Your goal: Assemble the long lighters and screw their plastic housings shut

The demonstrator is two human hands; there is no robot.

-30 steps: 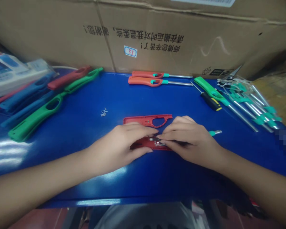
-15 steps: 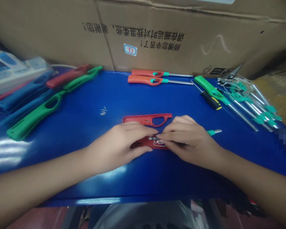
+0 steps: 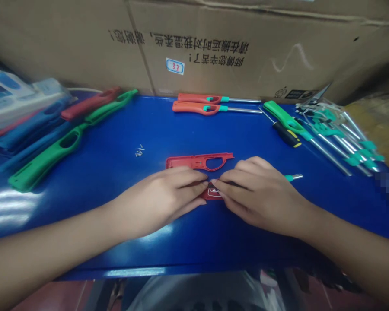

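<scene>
Tabletop (image 3: 116,144) of glossy blue runs across the scene, and a tall brown cardboard box (image 3: 194,30) printed with upside-down dark characters stands along its far edge. The left hand (image 3: 168,196) has its fingers drawn narrow, thumb on the near side, holding the left part of an open red plastic handle shell (image 3: 214,198) at the middle of the table. The right hand (image 3: 256,190) covers that shell's right part; its fingers are bunched close, tips almost meeting the left ones, and whether they pinch a small part I cannot tell. Just beyond lies a second red plastic shell half (image 3: 194,162), hollow side up: a shallow tray at its left, an oval finger opening towards the right, then a narrow tip. The held shell shows only a short red stretch between the hands. Right of the right hand, a turquoise collar (image 3: 288,178) and short silver metal tube (image 3: 297,176) stick out. Inside the visible stretch, a thin white wire (image 3: 214,190) bends in a loop. Tiny slender metal pieces (image 3: 138,150) lie loosely clustered farther left.
</scene>
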